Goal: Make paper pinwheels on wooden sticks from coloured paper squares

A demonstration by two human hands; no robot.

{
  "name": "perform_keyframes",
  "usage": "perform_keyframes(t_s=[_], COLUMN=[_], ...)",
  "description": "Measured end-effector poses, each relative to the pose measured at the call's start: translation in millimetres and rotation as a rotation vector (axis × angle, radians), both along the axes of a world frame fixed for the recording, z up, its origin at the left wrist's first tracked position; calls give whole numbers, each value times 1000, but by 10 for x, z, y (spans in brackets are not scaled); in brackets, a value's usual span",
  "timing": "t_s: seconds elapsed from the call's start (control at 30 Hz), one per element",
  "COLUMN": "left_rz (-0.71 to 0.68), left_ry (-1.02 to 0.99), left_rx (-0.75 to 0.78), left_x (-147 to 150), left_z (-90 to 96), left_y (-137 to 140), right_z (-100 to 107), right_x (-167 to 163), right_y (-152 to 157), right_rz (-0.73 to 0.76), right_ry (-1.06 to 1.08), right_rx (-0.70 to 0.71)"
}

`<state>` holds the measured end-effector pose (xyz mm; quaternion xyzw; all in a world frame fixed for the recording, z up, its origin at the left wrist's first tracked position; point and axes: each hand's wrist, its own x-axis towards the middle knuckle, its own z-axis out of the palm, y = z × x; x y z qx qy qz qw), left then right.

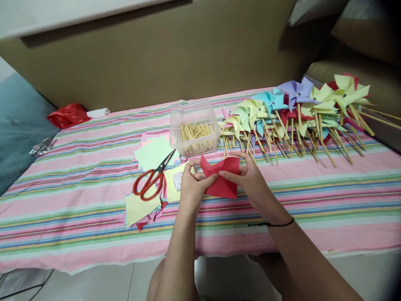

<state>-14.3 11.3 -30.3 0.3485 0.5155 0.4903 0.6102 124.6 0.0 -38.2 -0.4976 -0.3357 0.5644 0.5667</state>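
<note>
A red paper square [222, 190], its corners partly folded inward like a pinwheel, is held up over the striped cloth between both hands. My left hand [194, 184] pinches its left side, thumb pressed near the centre. At the right side my right hand [247, 177] grips it, with the thumb lying across the folded paper. The fingers behind the paper are partly hidden. Just left of my left hand lie scissors [149, 190] with red handles, resting on paper sheets. A small white card [177, 181] sits on a yellow paper stack [171, 194].
A clear plastic box [216, 138] of thin wooden sticks [196, 136] stands beyond my hands. Many finished pinwheels [272, 104] on sticks are piled at the back right. Pale green sheets [155, 152] lie left of the box. A red plastic bag [69, 116] is at the far left.
</note>
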Motion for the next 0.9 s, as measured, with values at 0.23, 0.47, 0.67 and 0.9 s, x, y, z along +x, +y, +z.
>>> perform_keyframes(t_s=[0.23,0.47,0.67,0.9], left_rz=[-49,-70,-69,-19], left_ry=[-5,-38,-33,-42], left_rx=[-11,-5,-9,-7], left_x=[2,-8,-7,8], left_z=[19,34,27,29], left_y=[-23,-41,-39,-29], right_z=[-39,4,-19,-14], right_x=[-37,-30,-21,-9], right_y=[-3,-15,-12,-5], right_rz=[-103,-88,-89,-74], right_ry=[-62,-16,-3,39], right_rx=[4,2,10,-6])
